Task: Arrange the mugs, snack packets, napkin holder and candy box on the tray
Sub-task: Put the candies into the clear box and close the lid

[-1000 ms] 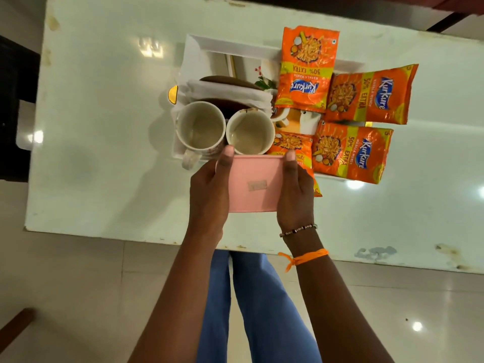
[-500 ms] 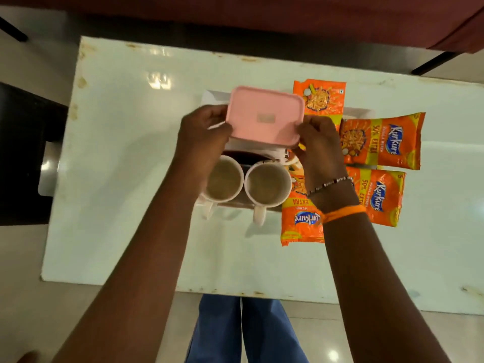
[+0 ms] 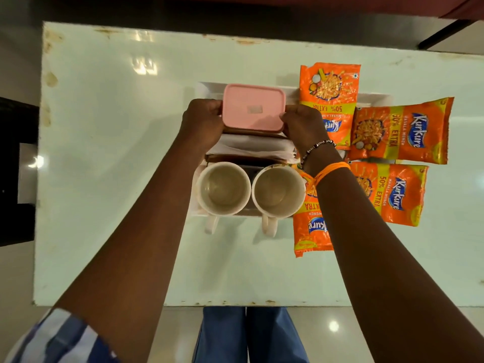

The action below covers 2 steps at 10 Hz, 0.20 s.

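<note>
Pink rounded-rectangle candy box point(image 3: 253, 108), smooth plastic, gripped between both hands point(image 3: 203, 121).

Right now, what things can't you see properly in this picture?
- Head view: what is inside the pink candy box; its shut lid hides it.
- Whether the box rests on the tray; left hand and right hand cover its ends.
- Napkin holder: mostly hidden by box and mugs.
- Nearest snack packet: the right arm crosses it.
</note>
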### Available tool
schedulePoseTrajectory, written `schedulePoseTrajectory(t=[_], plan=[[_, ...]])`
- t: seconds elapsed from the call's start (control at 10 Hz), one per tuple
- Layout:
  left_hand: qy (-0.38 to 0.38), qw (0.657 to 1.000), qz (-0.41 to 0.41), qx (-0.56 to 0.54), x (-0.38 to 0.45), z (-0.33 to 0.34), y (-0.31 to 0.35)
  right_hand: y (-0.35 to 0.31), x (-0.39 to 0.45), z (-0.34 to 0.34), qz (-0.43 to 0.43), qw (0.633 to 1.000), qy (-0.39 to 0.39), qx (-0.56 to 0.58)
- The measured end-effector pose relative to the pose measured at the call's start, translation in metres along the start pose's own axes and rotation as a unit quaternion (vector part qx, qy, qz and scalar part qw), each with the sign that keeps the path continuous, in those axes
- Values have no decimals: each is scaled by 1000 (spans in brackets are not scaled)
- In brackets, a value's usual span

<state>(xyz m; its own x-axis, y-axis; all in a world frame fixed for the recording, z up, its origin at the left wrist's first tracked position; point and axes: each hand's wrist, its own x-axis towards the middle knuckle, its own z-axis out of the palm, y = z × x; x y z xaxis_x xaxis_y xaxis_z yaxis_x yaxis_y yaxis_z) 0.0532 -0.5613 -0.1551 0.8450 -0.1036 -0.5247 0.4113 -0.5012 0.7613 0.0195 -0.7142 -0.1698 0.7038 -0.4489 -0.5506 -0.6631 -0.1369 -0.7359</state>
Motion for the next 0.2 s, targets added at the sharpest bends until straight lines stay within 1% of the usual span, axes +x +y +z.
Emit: schedulePoseTrajectory(t=[0.1, 0.2], plan=[[-8, 1000, 4, 3, 4, -2, -5, 3, 2, -1, -11, 1000, -8, -3], [22, 999, -4, 43, 0, 1, -5, 0, -9, -4, -16, 999, 13, -34]])
